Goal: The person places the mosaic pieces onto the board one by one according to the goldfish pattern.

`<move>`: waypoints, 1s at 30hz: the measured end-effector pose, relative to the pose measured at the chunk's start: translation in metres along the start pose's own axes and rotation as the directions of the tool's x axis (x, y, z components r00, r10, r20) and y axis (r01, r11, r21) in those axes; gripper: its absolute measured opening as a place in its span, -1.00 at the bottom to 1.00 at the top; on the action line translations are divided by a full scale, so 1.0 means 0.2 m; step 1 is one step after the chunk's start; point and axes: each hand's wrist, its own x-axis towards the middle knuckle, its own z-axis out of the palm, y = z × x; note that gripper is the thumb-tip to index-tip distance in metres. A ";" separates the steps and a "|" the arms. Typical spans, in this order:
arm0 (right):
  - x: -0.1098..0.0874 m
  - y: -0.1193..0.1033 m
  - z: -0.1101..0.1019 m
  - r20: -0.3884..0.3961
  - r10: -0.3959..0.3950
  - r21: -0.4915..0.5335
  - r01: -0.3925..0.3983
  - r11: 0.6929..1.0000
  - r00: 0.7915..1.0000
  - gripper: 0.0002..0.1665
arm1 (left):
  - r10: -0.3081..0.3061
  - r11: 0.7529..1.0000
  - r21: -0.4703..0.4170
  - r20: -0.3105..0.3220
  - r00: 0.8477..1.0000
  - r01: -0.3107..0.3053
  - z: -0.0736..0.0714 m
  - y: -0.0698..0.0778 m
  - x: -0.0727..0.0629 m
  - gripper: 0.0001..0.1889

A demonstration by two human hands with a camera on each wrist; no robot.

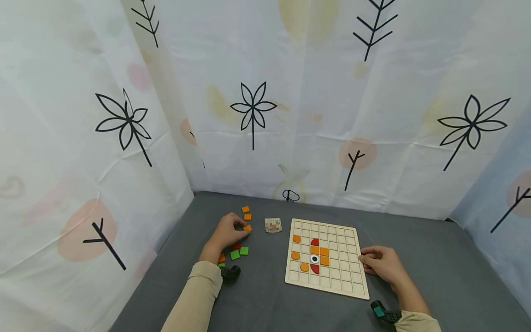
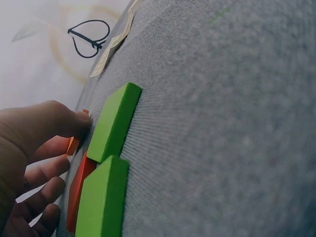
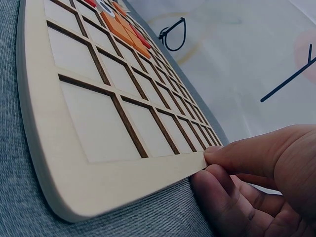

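Observation:
On the left side of the table, my left hand (image 1: 227, 232) pinches an orange square tile (image 1: 248, 228) between thumb and forefinger. In the left wrist view the same orange tile (image 2: 73, 145) shows partly behind the thumb. Right by that hand lie two green tiles (image 1: 235, 254) and a red piece (image 1: 236, 246). My right hand (image 1: 382, 263) grips the right edge of a wooden grid board (image 1: 344, 272), thumb on top of the rim (image 3: 163, 173). Set in the board are orange square tiles (image 1: 324, 256), orange discs (image 1: 296, 239), red rounded pieces (image 1: 315, 242) and an eye piece (image 1: 315, 259).
Two more orange tiles (image 1: 245, 209) lie beyond my left hand. A small patterned card (image 1: 273, 225) sits between them and the board. Another orange piece (image 1: 221, 257) is beside my left wrist. A patterned cloth (image 1: 307, 115) hangs behind the grey table (image 1: 257, 295).

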 end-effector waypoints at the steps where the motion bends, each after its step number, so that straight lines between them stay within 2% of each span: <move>1: 0.00 0.00 0.00 0.000 0.000 0.000 0.000 1.000 1.000 -0.52 | 0.006 1.000 0.002 -0.003 1.000 -0.006 0.00 0.01 0.00 -0.83; 5: 0.00 0.00 0.00 -0.002 0.002 0.001 -0.002 1.000 1.000 -0.52 | 0.036 0.999 -0.006 0.002 0.999 -0.036 0.01 0.05 -0.01 -0.81; 8: 0.00 -0.01 0.00 0.000 -0.001 -0.001 0.001 1.000 1.000 -0.53 | 0.087 0.996 -0.002 0.021 0.996 -0.087 0.04 0.11 -0.02 -0.79; 11: 0.00 -0.01 0.00 -0.002 -0.001 0.000 0.001 1.000 1.000 -0.53 | 0.150 0.989 0.008 0.043 0.988 -0.151 0.08 0.19 -0.02 -0.78; 14: 0.00 0.00 0.00 -0.007 0.003 0.004 -0.003 1.000 1.000 -0.53 | 0.184 0.983 -0.013 0.068 0.981 -0.183 0.14 0.27 -0.04 -0.77; 22: 0.00 0.00 0.00 -0.003 0.003 0.008 -0.003 1.000 1.000 -0.52 | 0.228 0.973 -0.074 0.145 0.963 -0.219 0.29 0.50 -0.07 -0.74; 26: 0.00 0.00 0.00 -0.001 0.001 0.007 -0.001 1.000 1.000 -0.53 | 0.281 0.959 -0.094 0.190 0.941 -0.267 0.38 0.60 -0.09 -0.73; 30: 0.00 0.00 0.00 0.003 -0.002 0.009 0.002 1.000 1.000 -0.53 | 0.348 0.937 -0.124 0.237 0.907 -0.327 0.47 0.67 -0.12 -0.76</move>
